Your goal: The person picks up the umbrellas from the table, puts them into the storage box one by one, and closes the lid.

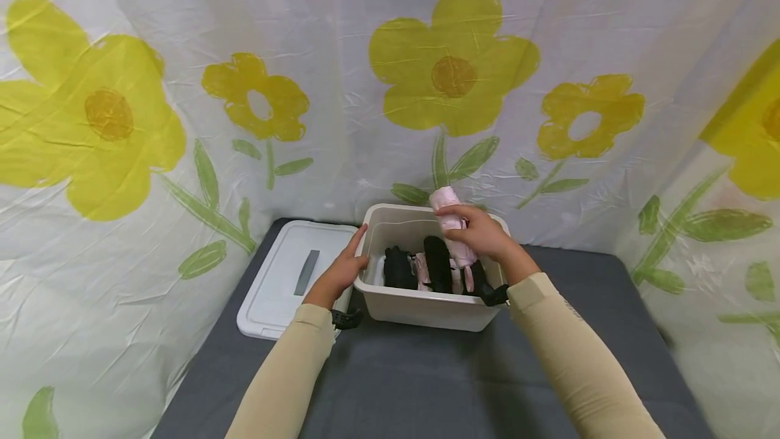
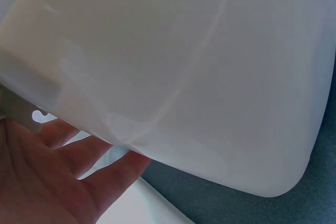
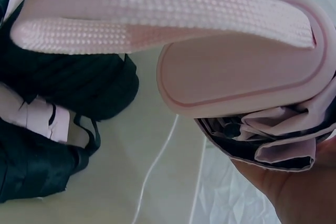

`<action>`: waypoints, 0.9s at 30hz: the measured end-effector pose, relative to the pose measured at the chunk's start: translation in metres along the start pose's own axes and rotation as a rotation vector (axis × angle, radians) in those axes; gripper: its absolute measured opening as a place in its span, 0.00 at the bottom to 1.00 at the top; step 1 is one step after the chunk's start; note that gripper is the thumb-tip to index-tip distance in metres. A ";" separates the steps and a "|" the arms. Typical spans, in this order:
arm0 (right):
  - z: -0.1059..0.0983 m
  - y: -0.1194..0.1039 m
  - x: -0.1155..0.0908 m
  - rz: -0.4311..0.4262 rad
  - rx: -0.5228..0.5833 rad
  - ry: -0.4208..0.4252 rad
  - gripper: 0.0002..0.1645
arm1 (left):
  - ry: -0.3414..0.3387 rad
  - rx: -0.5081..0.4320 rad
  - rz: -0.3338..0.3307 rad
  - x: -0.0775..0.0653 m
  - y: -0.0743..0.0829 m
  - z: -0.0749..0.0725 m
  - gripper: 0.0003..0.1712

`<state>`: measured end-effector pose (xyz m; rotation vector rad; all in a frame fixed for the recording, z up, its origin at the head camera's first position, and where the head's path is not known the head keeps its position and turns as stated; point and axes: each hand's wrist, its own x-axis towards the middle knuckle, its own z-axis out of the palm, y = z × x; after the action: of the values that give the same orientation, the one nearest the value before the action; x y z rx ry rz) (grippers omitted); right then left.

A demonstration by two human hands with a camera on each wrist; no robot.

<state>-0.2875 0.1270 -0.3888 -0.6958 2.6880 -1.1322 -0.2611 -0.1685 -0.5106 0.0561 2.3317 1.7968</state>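
In the head view my right hand (image 1: 478,230) grips a pink folded umbrella (image 1: 449,222), held tilted over the right part of a white storage bin (image 1: 426,307). The right wrist view shows the umbrella's flat handle end (image 3: 236,77) and its woven wrist strap (image 3: 173,9). Against the bin's left side rests my left hand (image 1: 342,269), its fingers extended along the wall (image 2: 184,77). Inside the bin lie several folded umbrellas in a row, including a black umbrella (image 1: 437,263), another dark umbrella (image 1: 399,268) at the left, and pink ones between.
A white lid (image 1: 277,280) with a grey handle (image 1: 307,273) lies left of the bin. Both are on a table with a dark grey cover (image 1: 426,385). Behind hangs a white curtain (image 1: 341,175) printed with yellow flowers, close to the bin's back.
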 end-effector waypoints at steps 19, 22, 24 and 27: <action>0.019 0.008 0.018 0.040 0.036 -0.113 0.29 | 0.001 -0.003 0.008 -0.002 0.001 0.000 0.50; 0.022 0.007 0.020 0.033 0.050 -0.126 0.29 | 0.006 -0.011 0.011 -0.002 0.001 0.000 0.51; 0.023 0.006 0.022 0.031 0.051 -0.139 0.29 | 0.005 -0.014 0.016 -0.002 0.001 0.000 0.51; 0.026 0.005 0.024 0.023 0.062 -0.163 0.30 | 0.002 -0.017 0.012 -0.002 0.000 0.000 0.50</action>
<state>-0.3027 0.1027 -0.4097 -0.7119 2.5093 -1.0974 -0.2587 -0.1686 -0.5101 0.0659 2.3228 1.8229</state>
